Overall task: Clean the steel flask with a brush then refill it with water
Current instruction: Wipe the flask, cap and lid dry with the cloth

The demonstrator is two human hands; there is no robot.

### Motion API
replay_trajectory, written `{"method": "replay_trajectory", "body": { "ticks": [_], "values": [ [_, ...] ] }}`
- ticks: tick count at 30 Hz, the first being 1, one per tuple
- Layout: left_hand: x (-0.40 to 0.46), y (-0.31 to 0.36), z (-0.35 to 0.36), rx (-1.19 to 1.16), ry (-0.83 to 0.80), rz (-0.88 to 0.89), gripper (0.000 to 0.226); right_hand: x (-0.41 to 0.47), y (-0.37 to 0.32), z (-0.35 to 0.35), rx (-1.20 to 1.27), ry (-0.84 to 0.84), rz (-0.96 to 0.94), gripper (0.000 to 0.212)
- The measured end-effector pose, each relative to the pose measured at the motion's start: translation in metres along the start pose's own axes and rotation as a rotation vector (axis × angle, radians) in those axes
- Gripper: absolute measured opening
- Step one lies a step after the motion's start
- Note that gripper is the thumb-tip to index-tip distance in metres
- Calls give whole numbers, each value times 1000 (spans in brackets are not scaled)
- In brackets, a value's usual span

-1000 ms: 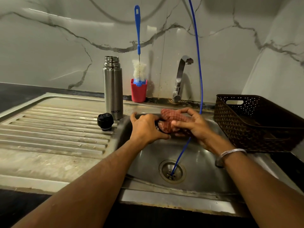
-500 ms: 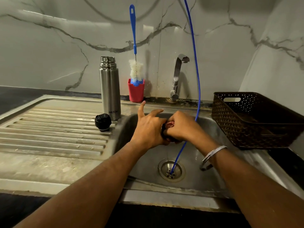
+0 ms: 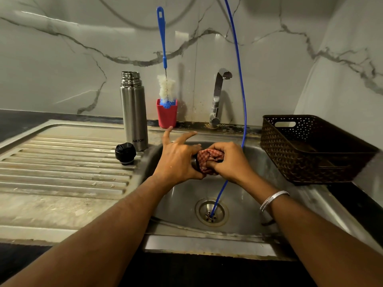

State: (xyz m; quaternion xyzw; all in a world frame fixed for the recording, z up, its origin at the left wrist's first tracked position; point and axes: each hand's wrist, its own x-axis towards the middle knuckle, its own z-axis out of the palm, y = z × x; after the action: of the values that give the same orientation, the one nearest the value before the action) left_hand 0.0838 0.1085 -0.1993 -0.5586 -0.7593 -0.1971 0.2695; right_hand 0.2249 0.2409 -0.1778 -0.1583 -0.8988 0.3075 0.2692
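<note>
The steel flask (image 3: pixel 133 112) stands upright and uncapped on the drainboard, left of the basin. Its black stopper (image 3: pixel 125 153) lies beside it. A blue-handled bottle brush (image 3: pixel 164 59) stands in a red holder (image 3: pixel 166 117) by the wall. Over the basin, my left hand (image 3: pixel 176 160) grips a small round steel cap (image 3: pixel 193 161), mostly hidden, with two fingers sticking out. My right hand (image 3: pixel 232 160) presses a bunched red checked cloth (image 3: pixel 207 160) against the cap.
The tap (image 3: pixel 217 96) rises behind the sink basin (image 3: pixel 238 204). A thin blue hose (image 3: pixel 241 90) hangs down past my right hand into the drain (image 3: pixel 211 213). A dark woven basket (image 3: pixel 310 152) sits at the right. The ribbed drainboard (image 3: pixel 62 162) is at the left.
The cloth, hidden inside my hands half a second ago, shows again between them. My right hand has turned around the cap, and my left hand's fingers have lifted outward.
</note>
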Motion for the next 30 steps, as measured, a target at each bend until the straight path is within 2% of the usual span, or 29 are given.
{"method": "replay_trajectory", "body": {
  "ticks": [3, 8, 10, 13, 14, 17, 19, 21, 24, 27, 28, 30],
  "values": [
    [-1, 2, -2, -84, -22, 67, 71, -5, -1, -2, 82, -25, -8, 32],
    [-2, -1, -4, -133, -27, 89, 66, -8, -2, -4, -289, -51, -388, 34],
    [-2, -2, -6, -117, -3, 100, 66, -10, -3, -3, -258, -16, -368, 33],
    [0, 1, -7, -69, 16, 140, 68, -15, -11, 5, 2, 106, -61, 20],
    [0, 2, -8, -67, 19, 155, 70, -16, -14, 8, 121, 122, 100, 16],
    [1, 8, -8, -49, 47, 210, 70, -18, -28, 5, 686, 69, 648, 12],
    [3, 11, -9, -44, 72, 230, 69, -18, -31, 1, 851, 98, 764, 13],
    [4, 9, -10, -57, 54, 220, 68, -17, -25, 2, 716, 78, 617, 17],
    [-3, 3, -11, -106, -32, 182, 68, -15, -13, 2, 76, -32, -18, 27],
    [-8, -3, -12, -155, -93, 171, 63, -14, -7, 0, -352, -134, -446, 31],
    [-8, -5, -12, -164, -92, 159, 63, -13, -6, 0, -395, -119, -519, 31],
    [-7, -5, -13, -157, -77, 146, 65, -14, -6, 0, -333, -85, -464, 32]
  ]
}}
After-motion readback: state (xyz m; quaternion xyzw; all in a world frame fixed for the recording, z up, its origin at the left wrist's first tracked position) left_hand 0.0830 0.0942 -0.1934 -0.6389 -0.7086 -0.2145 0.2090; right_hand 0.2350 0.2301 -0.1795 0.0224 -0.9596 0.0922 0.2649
